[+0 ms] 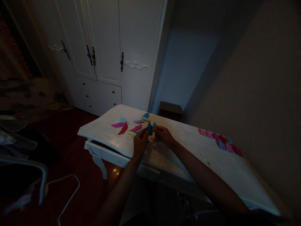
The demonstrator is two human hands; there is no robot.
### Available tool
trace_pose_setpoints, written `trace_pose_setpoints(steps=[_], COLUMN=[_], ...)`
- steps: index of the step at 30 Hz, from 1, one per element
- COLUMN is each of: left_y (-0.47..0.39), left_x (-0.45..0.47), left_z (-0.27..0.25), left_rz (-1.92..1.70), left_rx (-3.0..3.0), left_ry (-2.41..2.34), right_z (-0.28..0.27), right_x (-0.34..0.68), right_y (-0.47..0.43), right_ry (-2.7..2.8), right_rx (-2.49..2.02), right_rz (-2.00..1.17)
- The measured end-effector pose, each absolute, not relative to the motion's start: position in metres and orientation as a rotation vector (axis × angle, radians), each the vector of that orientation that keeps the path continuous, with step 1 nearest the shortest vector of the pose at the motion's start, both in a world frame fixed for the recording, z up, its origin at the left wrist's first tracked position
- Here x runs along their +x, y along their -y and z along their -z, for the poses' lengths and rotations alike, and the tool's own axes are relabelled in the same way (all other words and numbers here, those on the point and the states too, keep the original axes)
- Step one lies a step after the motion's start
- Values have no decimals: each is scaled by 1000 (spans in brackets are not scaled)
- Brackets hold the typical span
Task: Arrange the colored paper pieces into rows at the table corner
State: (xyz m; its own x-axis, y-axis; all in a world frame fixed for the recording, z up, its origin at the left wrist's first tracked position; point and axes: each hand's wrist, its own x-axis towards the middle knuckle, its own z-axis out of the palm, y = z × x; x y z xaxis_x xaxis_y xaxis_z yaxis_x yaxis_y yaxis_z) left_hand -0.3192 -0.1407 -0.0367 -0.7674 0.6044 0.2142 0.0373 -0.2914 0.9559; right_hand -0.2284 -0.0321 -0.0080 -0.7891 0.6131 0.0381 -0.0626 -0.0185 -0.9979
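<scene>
Between my two hands, above the near part of the white table (185, 150), is a dark blue folded paper piece (149, 128). My left hand (140, 142) pinches it from the left and below. On its right side, the fingers of my right hand (163, 135) are closed at its edge. Around them lie loose folded papers: a magenta one (119, 125), a red one (123, 129), a pink one (136, 127), a yellow one (131, 133), a purple one (139, 121) and a blue one (146, 115). A pale pink paper (152, 139) shows partly beneath my right hand.
At the table's right back edge, several folded papers (215, 136) stand in rows against the wall (258, 78). A white wardrobe (101, 47) rises behind the table, with a small brown cabinet (170, 108) beside it. A pale bent tube (43, 175) is at lower left.
</scene>
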Motion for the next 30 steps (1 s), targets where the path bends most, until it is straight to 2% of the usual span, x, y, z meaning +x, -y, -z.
trace_pose_setpoints(steps=[5,11,21,30], left_y=[144,145,142,145], left_x=[-317,-316,-318,-318], left_z=[30,28,35,34], left_rz=[-2020,-2042,-2043,-2039], left_rx=[861,840,813,846], left_ry=[-1608,-1582,-1479,-1590], right_z=[11,12,22,22], right_x=[-223,-227,-230,-217], right_y=[35,38,42,42], right_ry=[1740,1761,1715,1864], right_rx=[-490,-575,-579,-486], right_rz=[-1945,-1766,-1639,-1657])
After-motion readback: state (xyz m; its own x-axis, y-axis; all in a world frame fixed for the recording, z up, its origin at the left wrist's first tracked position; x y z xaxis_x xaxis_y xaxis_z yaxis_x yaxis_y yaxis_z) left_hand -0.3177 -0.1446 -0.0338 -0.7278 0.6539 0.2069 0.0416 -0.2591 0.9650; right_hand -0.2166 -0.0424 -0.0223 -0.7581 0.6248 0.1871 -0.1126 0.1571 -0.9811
